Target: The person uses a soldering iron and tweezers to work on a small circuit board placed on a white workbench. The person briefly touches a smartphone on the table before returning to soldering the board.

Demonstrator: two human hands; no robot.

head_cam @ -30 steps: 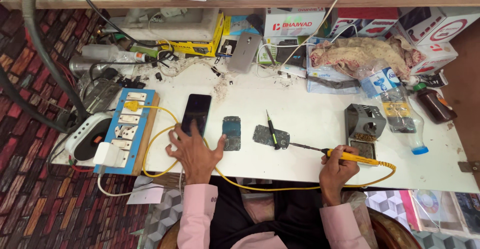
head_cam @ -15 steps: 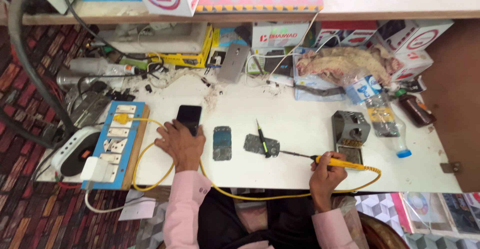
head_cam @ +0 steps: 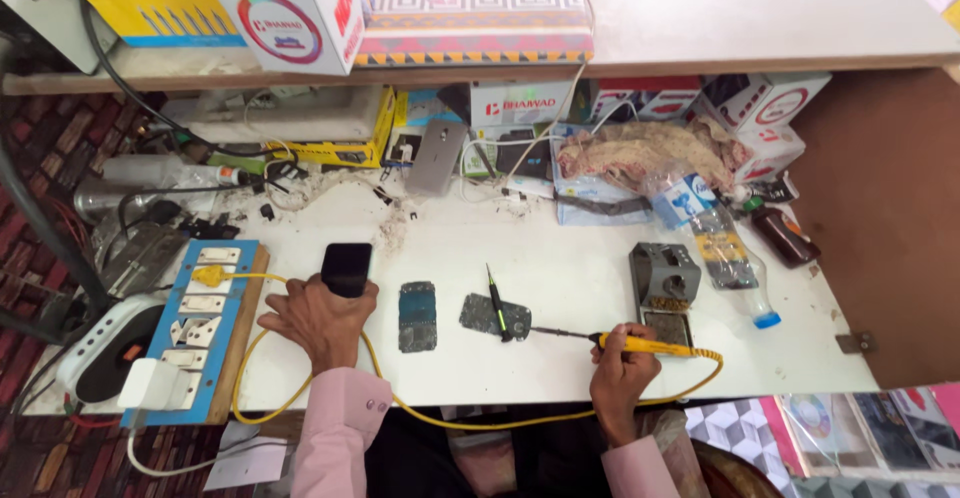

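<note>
White bench [head_cam: 600, 378] — right hand [head_cam: 620, 373] grips yellow soldering iron [head_cam: 640, 343]; left hand [head_cam: 315, 318] holds black phone [head_cam: 347, 268].

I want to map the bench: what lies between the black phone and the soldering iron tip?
Head view: a phone frame, then a grey plate with a green screwdriver on it.
</note>
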